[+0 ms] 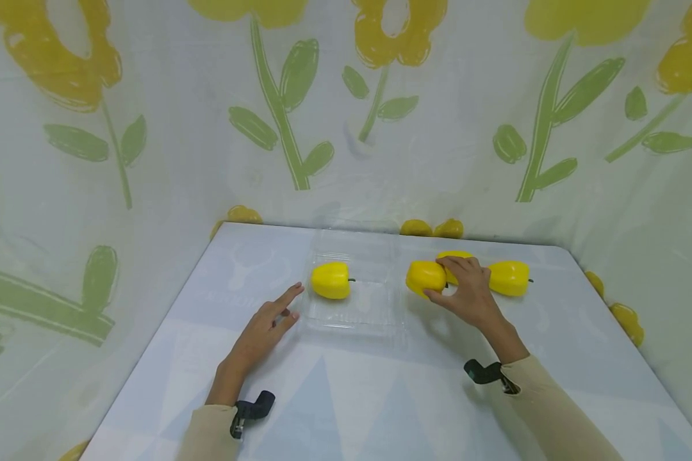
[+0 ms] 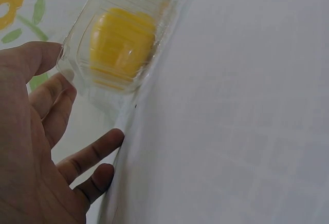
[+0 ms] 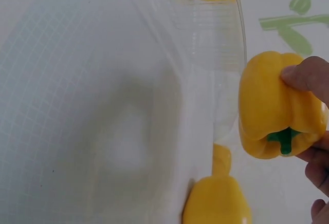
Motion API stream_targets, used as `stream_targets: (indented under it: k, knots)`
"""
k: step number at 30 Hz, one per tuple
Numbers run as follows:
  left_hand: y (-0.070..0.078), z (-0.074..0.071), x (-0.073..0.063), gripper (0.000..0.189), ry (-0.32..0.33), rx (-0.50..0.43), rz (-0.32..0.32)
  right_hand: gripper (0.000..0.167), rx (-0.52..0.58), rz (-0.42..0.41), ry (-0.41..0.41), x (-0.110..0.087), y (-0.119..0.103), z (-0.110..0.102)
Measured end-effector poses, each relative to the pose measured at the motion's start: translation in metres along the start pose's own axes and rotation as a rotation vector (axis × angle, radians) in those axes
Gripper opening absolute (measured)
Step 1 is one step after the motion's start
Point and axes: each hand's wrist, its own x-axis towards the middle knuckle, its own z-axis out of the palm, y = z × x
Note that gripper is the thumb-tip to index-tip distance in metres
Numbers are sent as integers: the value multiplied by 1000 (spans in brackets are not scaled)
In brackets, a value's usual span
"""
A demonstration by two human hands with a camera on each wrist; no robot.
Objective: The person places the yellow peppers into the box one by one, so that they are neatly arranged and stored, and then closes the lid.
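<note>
The right hand (image 1: 467,288) pinches a yellow pepper (image 1: 425,278) between thumb and fingers, holding it above the table (image 1: 334,397), just right of the clear box (image 1: 375,301); its green stem faces back toward the palm. The left hand (image 1: 256,336) is wide, fingers loosely spread at the box's left edge; whether they touch it I cannot tell. Inside the box, toward its left side, 1 boxed pepper (image 1: 330,280) lies on its side, stem to the right. To the right of the box are 2 more: a side pepper (image 1: 509,278) beside the right hand, and a rear pepper (image 1: 454,255) partly hidden behind it. Flowered cloth (image 1: 438,160) hangs beyond the table.
</note>
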Motion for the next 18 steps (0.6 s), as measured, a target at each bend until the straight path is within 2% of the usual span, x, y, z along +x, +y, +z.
stream_targets:
  k: [18]
  knots:
    - [-2, -1, 0, 58, 6, -8, 25, 64, 49, -25, -13, 11, -15, 5]
